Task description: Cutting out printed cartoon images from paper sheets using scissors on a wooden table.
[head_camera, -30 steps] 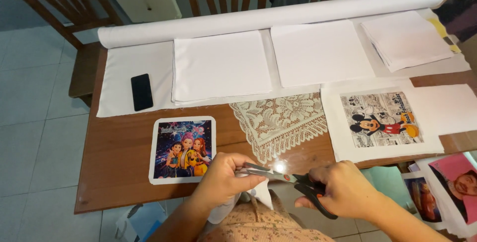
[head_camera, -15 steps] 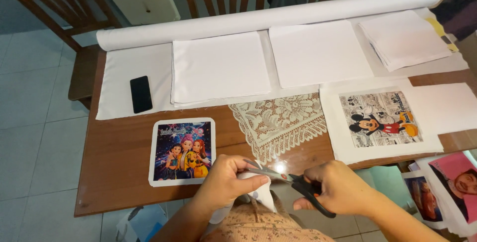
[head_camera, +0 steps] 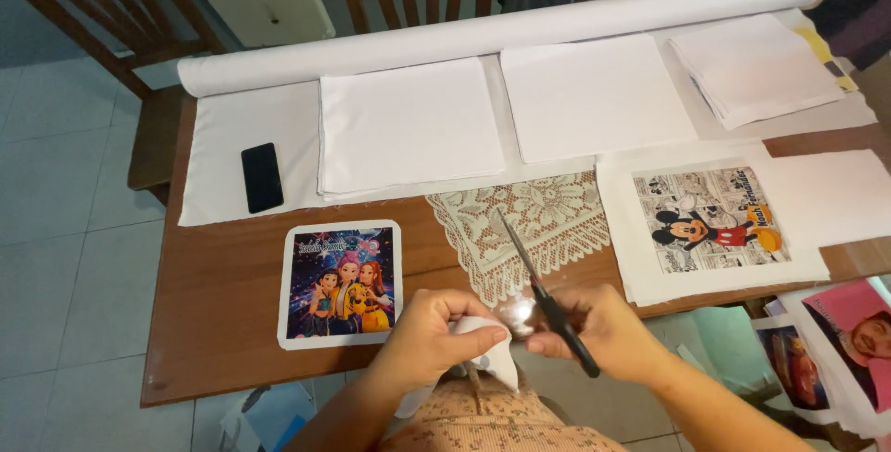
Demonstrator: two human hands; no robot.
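While my left hand (head_camera: 436,336) pinches a white fabric scrap (head_camera: 487,350) at the table's near edge (head_camera: 232,387), my right hand (head_camera: 594,331) grips scissors (head_camera: 543,290), trimming underway; next cut needs steady alignment.

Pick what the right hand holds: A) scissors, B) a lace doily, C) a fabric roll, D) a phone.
A: the right hand grips black-handled scissors, blades pointing up over the lace doily; the phone lies apart on white cloth.
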